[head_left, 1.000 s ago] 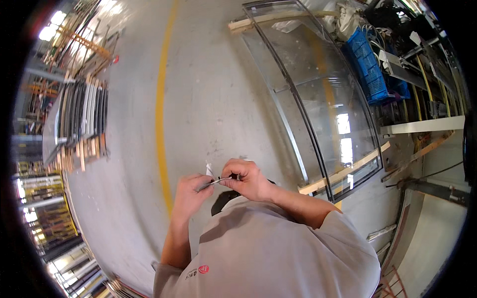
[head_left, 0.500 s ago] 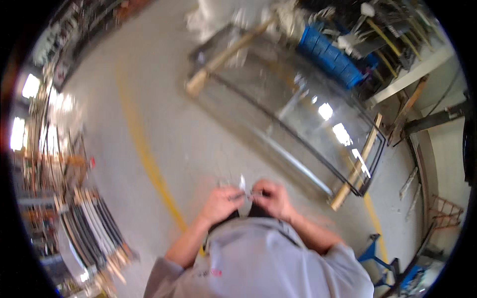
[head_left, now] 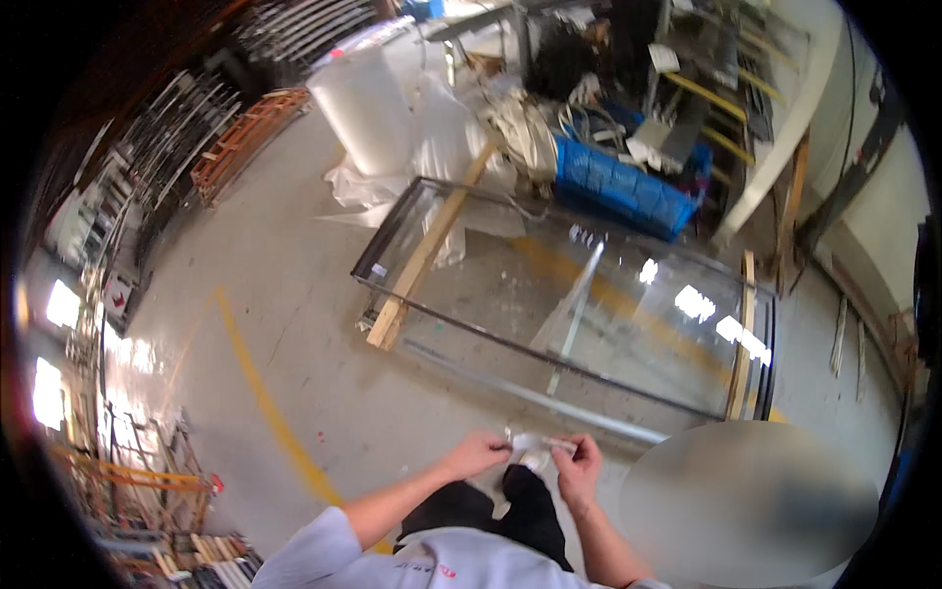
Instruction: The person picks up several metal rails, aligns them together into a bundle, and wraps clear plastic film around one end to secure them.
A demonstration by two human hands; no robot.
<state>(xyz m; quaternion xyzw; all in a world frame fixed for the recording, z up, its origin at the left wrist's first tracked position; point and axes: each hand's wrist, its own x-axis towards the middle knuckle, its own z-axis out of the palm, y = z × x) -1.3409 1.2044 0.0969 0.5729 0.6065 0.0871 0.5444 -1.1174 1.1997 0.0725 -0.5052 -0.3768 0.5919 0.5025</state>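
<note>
A small whitish piece of thin film (head_left: 531, 445) stretches between my two hands, in front of my dark trousers. My left hand (head_left: 479, 455) pinches its left end. The right end is between the fingers of my right hand (head_left: 580, 467). Just ahead of my hands lies a framed glass panel (head_left: 628, 304), see-through with a dark frame. It rests on two wooden battens, one batten (head_left: 422, 260) near its left end and another batten (head_left: 743, 339) near its right end.
A large roll of whitish wrap (head_left: 363, 113) stands beyond the panel, beside a blue crate (head_left: 623, 187). Racks of long bars (head_left: 167, 137) line the left. A yellow floor line (head_left: 260, 388) runs on my left. A blurred patch hides the lower right.
My hands have moved apart, and the film now shows stretched between them. My view has turned, bringing the whole wrap roll and more of the racks into sight.
</note>
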